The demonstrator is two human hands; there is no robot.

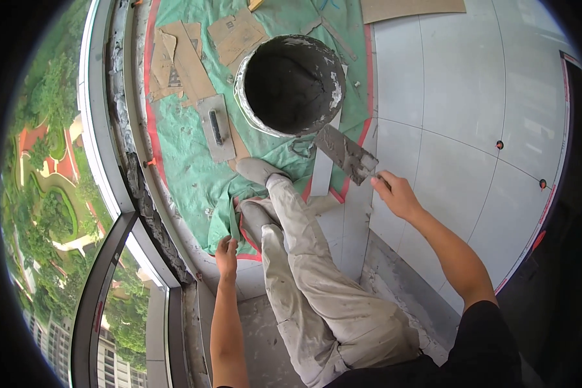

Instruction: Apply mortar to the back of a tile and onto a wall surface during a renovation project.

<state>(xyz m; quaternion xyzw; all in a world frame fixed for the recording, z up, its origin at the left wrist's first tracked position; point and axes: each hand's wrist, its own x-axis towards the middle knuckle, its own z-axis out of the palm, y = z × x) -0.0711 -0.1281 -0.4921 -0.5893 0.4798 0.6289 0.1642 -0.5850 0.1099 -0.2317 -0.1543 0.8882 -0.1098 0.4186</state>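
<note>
Grip first: the right hand [399,196] is curled with thumb and fingers pinching the near end of a trowel [341,150], whose handle is mostly hidden behind the fingers. From that grip the blade's long axis runs up and to the person's left, away from the body, and its broad face carries smears of grey paste, thickest toward the hand. The far end of the blade points at the bucket [339,97] and lies just beside its near rim in the view; whether metal and rim touch cannot be told. The bucket therefore sits beyond the trowel, ahead of the right hand and a little to its left, its mouth facing up and dark grey matter inside.

The right hand is clearly the nearer one to it. The left hand [226,258] hangs well apart, low on the person's left, its fingers bent near the lower edge of a green sheet [181,145]; whether they pinch anything cannot be told.

Farther out, a flat float [223,150] with a black handle lies left of the bucket, near torn cardboard [194,71]. A white strip [321,173] passes under the trowel in the view, and a pale tiled wall [456,84] stands to the right.
</note>
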